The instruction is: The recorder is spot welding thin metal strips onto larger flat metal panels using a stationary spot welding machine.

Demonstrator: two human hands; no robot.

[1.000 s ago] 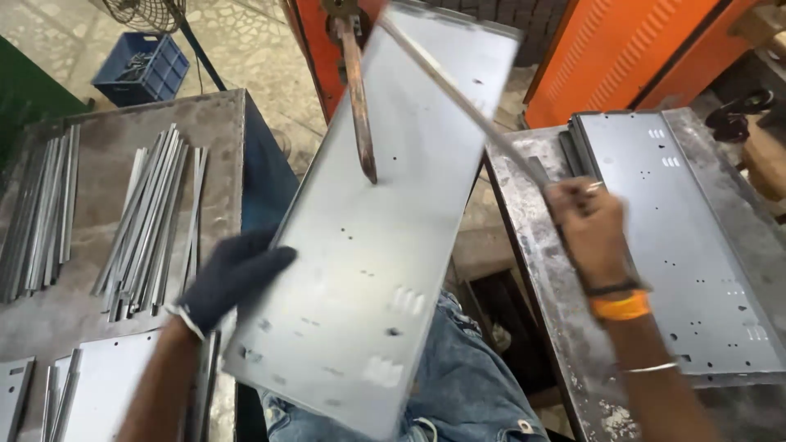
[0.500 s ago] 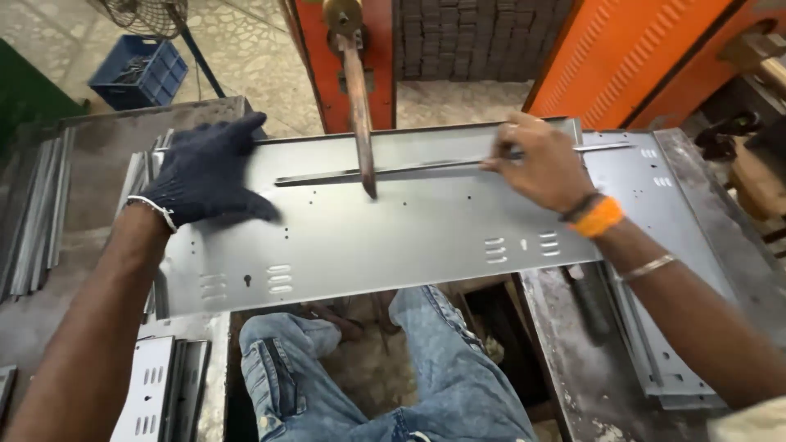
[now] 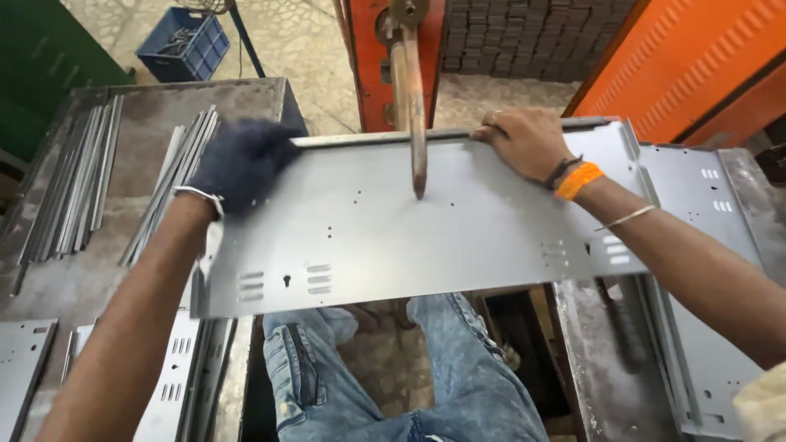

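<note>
A long grey sheet-metal panel (image 3: 426, 237) with small holes and louvre slots lies flat across my lap, spanning two benches. My left hand (image 3: 241, 164), in a dark glove, presses on its far left corner. My right hand (image 3: 524, 141), bare with an orange wristband, grips the panel's far edge where a thin metal strip (image 3: 368, 139) runs along it. A copper-coloured welding arm (image 3: 413, 115) hangs down from the orange machine, its tip just above the panel's middle.
Bundles of metal strips (image 3: 176, 184) lie on the left bench (image 3: 82, 270). More punched panels are stacked at lower left (image 3: 176, 376) and on the right bench (image 3: 712, 213). A blue crate (image 3: 182, 45) stands on the floor beyond. My jeans-clad legs (image 3: 393, 376) sit under the panel.
The panel went from tilted upright to flat, then slid toward me. The strip now sits at the far edge, and both hands moved to that edge.
</note>
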